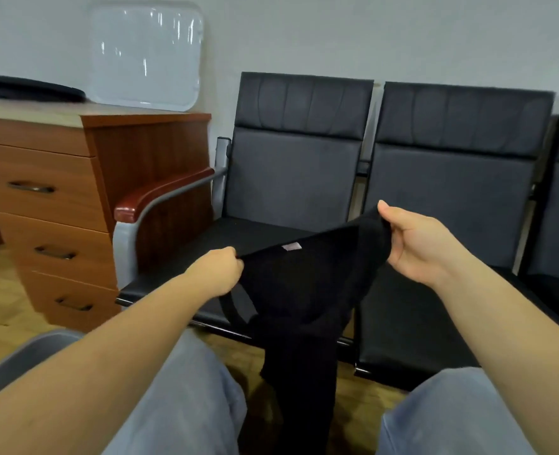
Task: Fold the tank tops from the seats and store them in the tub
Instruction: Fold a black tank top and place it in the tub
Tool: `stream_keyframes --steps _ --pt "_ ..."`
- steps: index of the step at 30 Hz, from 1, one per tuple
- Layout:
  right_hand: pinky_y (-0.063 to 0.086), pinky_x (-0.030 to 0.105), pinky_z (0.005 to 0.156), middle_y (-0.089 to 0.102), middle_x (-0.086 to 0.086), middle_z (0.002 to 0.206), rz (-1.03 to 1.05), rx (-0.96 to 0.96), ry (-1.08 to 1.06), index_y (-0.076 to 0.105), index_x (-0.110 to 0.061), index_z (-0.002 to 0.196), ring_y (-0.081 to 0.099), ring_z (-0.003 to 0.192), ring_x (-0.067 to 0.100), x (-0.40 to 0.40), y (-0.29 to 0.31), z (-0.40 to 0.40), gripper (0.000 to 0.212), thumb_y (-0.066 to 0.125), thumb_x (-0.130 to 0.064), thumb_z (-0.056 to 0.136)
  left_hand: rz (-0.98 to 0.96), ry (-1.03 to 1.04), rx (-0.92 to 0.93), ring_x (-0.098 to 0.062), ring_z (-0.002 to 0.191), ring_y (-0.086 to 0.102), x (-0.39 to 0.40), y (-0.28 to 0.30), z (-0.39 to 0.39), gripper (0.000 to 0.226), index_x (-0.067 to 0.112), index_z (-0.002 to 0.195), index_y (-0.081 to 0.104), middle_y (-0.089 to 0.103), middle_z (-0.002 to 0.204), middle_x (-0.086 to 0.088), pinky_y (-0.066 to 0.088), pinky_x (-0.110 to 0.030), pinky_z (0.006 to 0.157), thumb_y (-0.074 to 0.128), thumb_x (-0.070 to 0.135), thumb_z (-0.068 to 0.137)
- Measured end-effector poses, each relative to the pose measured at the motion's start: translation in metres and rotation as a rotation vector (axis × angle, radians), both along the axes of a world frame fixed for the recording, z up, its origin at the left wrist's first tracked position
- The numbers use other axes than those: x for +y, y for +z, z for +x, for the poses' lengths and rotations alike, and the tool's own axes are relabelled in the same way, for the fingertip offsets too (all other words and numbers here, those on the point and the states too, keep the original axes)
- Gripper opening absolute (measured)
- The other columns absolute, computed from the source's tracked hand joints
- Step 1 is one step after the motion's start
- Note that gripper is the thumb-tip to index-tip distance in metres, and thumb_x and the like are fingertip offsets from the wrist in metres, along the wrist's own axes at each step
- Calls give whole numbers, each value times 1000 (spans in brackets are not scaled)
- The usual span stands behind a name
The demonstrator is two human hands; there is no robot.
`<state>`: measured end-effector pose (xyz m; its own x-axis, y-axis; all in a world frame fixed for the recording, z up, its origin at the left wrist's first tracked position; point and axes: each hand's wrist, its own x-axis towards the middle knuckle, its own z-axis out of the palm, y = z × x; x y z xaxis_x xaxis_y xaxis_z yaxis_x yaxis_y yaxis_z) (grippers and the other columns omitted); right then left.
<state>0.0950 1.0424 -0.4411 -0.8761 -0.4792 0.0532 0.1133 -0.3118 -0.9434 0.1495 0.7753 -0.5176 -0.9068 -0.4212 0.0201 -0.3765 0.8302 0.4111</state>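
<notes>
I hold a black tank top [304,284] up in front of me, over the gap between my knees and the row of dark seats [291,178]. My left hand [217,272] is at nine o'clock of the garment, its grip clenched on the upper edge, fingers curled round the fabric. My right hand [416,244] is at two o'clock of it, higher than the left, its grip pinching the other end of that edge between thumb and fingers. The cloth stretches slanting between my two hands, with a small pale label [292,246] showing near the top edge. A strap loops down below my left hand, and the rest of the top hangs bunched toward six o'clock, between my legs in grey trousers [189,405].

The seats stand along the wall at twelve o'clock. At ten o'clock there is a brown wooden table [74,198] with drawers, and a clear plastic lid [147,54] leans on the wall above it. A grey rim shows at eight o'clock by my left arm; I cannot tell what it is.
</notes>
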Motion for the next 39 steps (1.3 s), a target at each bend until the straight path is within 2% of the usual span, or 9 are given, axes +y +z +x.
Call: stream_keyframes --steps 5,10,13,19,23,26,28,33,39 --pt "60 28 67 70 10 97 10 13 -56 60 -2 108 71 80 19 10 30 7 25 45 -21 100 810 49 80 -38 89 66 0 38 16 37 4 119 57 66 108 -19 57 -44 73 33 28 104" --pt "59 26 62 72 5 80 -65 64 -33 70 -5 85 71 71 15 20 54 16 34 43 -20 100 1288 -84 232 -15 61 61 -5 71 30 20 9 108 57 63 72 -5 53 -26 55 39 16 102" --pt "58 25 63 71 0 76 -106 126 -57 63 -10 98 69 69 11 24 64 18 17 46 -14 98 1486 -96 344 -10 52 57 -16 90 37 13 7 92 56 61 65 -3 52 -20 49 43 7 97" --pt "58 21 66 75 -3 80 -143 188 -79 61 -19 107 71 74 7 32 64 15 27 44 -1 96 1407 -60 230 -19 74 69 -27 97 48 21 12 104 63 68 97 -10 59 -28 60 47 3 94" --pt "56 19 65 75 -3 85 -121 198 -79 62 -19 108 71 78 7 35 56 7 31 43 2 96 770 -128 -148 -24 93 69 -26 78 50 25 15 107 69 71 104 -11 59 -32 71 54 0 92" --pt "56 20 67 75 -3 85 -70 199 -67 62 -18 107 71 79 7 31 48 1 31 43 2 96 332 -117 -325 -17 75 64 -23 62 47 15 13 93 73 68 79 -2 51 -23 66 61 22 93" --pt "56 20 66 75 -3 83 -57 182 -65 63 -18 107 71 77 7 28 43 -3 30 43 2 96 442 -70 -274 -15 68 52 -23 49 41 23 10 95 71 58 75 -4 44 -22 63 60 31 94" --pt "56 20 60 75 -4 79 -78 97 -103 63 -20 105 71 72 7 31 28 -12 31 42 2 97 1368 -83 120 -20 88 68 -26 30 34 22 11 101 65 71 99 -9 52 -34 89 54 28 92" --pt "57 22 60 75 -5 80 -91 33 -138 62 -22 108 71 72 7 36 14 -20 31 42 0 97 1454 -72 137 -12 63 69 -17 16 39 16 8 97 60 69 71 -4 57 -23 55 44 9 98"
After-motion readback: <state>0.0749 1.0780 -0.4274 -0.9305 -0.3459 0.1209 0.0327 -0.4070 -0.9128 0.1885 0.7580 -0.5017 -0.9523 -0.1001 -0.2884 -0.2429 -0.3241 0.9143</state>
